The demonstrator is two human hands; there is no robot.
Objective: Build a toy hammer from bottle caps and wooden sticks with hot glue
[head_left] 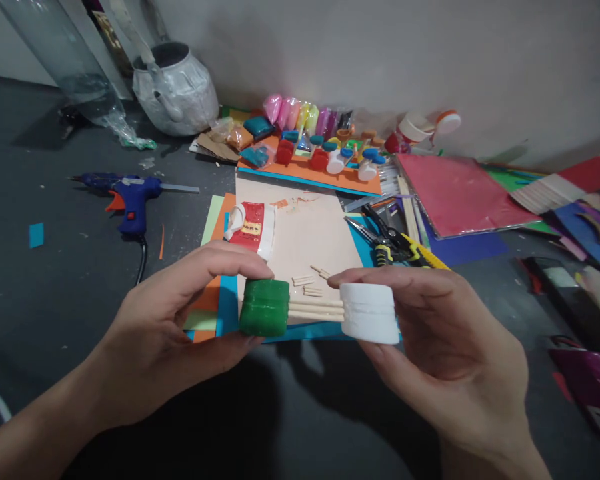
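Between thumb and fingers, my left hand [180,320] grips a green bottle-cap pair [265,308] with a seam round its middle. A similar white bottle-cap pair [369,313] is pinched in my right hand [445,347]. Thin wooden sticks [316,311] run between the two, joining them into one dumbbell-like piece held level above the table edge. Beyond it, several short cut sticks [306,283] lie on a cream paper sheet [300,233]. A red and white cut piece of a container [253,227] rests on that sheet, behind my left fingers.
A blue hot glue gun [135,193] lies at left, near a metal kettle [175,90] and a plastic bottle [80,67]. Pliers [380,237] and a yellow cutter [425,253] lie right of the sheet. Behind stand small cap figures [330,157] and clay packets [300,115]; a red sheet pack [460,190] lies right.
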